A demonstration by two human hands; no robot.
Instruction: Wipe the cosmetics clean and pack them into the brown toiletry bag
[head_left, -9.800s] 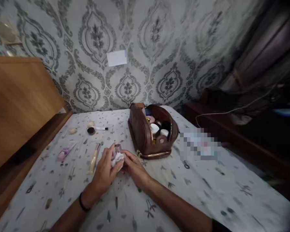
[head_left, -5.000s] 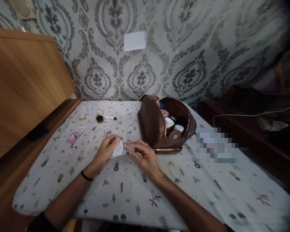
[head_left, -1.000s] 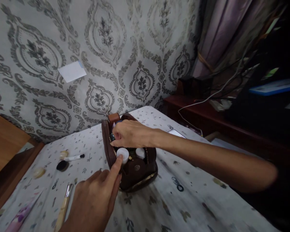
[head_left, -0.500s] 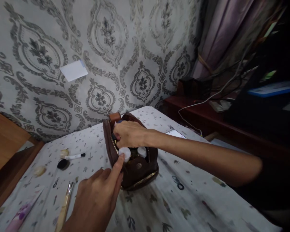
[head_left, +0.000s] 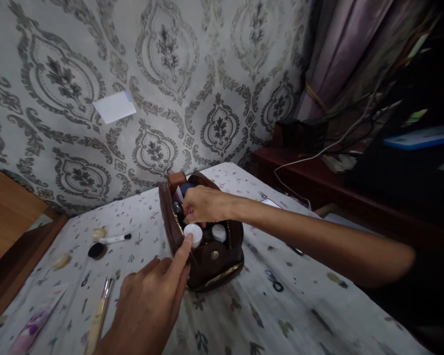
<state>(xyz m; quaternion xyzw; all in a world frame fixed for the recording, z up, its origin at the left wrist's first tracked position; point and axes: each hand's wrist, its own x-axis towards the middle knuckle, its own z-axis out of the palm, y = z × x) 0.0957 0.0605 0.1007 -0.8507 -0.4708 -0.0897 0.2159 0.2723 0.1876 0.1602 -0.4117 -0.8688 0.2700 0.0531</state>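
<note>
A brown zip bag [head_left: 196,268] stands unzipped on the cloth-covered table. My right hand [head_left: 203,204] reaches into it from the right; its fingers are curled, and what they grip, if anything, is hidden. Beside those fingers, against the bag's left wall, shows a dark, rounded, shiny item [head_left: 177,209]. My left hand [head_left: 151,291] is at the bag's near left side, its index finger stretched to the rim of a white round lid [head_left: 193,233] inside. Its other fingers are bent and its thumb is hidden. A second white lid [head_left: 219,231] sits to the right in the bag.
Left of the bag lie a white-handled brush [head_left: 114,239], a black round cap [head_left: 96,250] and a wooden-handled brush [head_left: 100,315]. A pink tube [head_left: 35,328] lies nearer. A phone [head_left: 272,202] is partly behind my right forearm. A white cable [head_left: 292,182] hangs at the right.
My right hand has shifted slightly right inside the bag, uncovering more of the dark item at the left wall. My left index finger stays at the white lid.
</note>
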